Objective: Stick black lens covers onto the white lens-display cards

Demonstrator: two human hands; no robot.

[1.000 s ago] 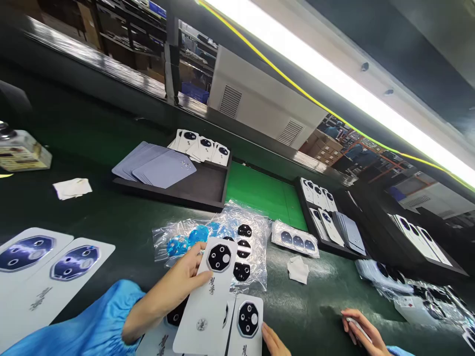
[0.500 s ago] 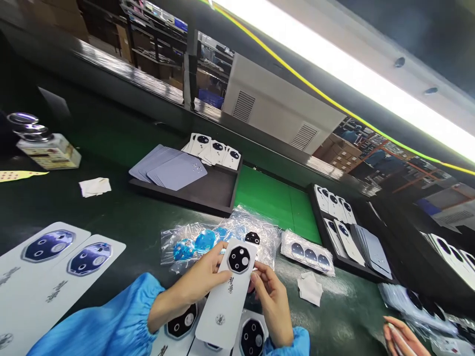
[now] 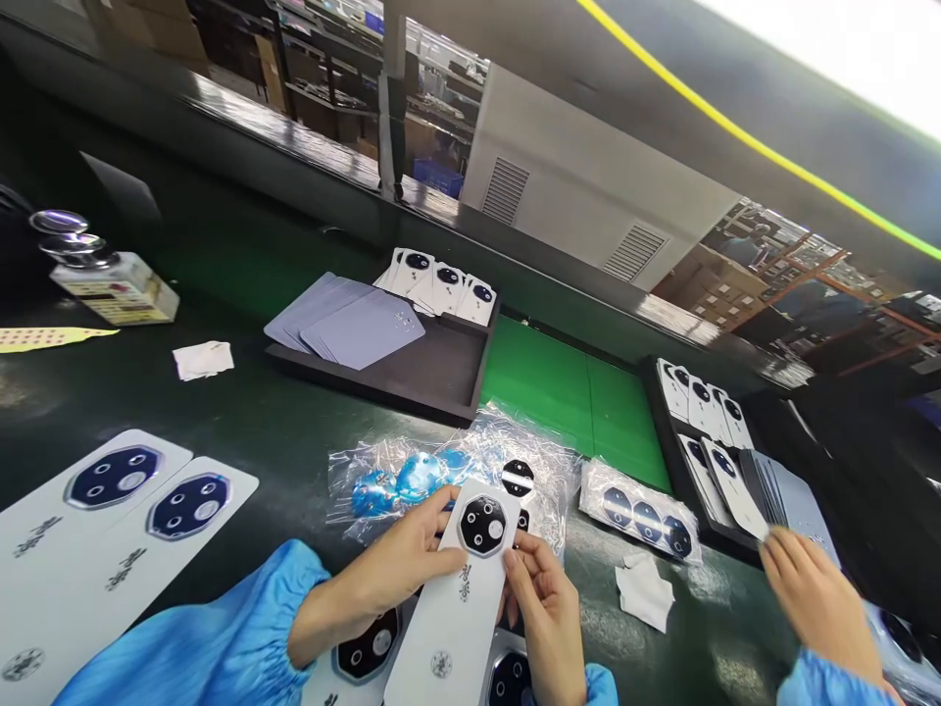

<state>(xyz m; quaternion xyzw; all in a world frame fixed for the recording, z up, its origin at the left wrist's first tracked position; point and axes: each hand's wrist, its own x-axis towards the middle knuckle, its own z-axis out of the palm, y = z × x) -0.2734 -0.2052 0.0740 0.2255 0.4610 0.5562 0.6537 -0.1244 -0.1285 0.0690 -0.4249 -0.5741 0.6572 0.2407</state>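
Note:
A white phone back cover point(image 3: 445, 628) with a black camera plate and dark lettering is held tilted upright between both hands. My left hand point(image 3: 393, 564) grips its left edge, thumb flat on the front near the camera plate. My right hand point(image 3: 548, 603) pinches the right edge with thumb and fingers. Below it, partly hidden, lie more covers with black camera plates point(image 3: 370, 645). Just beyond my hands, a clear plastic bag point(image 3: 345, 500) holds shiny blue round pieces point(image 3: 419, 476). A black camera plate point(image 3: 519, 477) lies on the crumpled plastic.
Two large white covers point(image 3: 59, 588) lie at left. Behind is a black tray point(image 3: 433, 402) with grey and white covers; another black tray point(image 3: 680, 471) stands at right. A co-worker's hand point(image 3: 816, 598) is beside it. A wrapped strip of camera plates point(image 3: 639, 520) and white cloths point(image 3: 645, 590) lie nearby.
The co-worker's hand has moved up and forward to the right tray. My hands still hold the cover in nearly the same pose. The whole view has shifted slightly.

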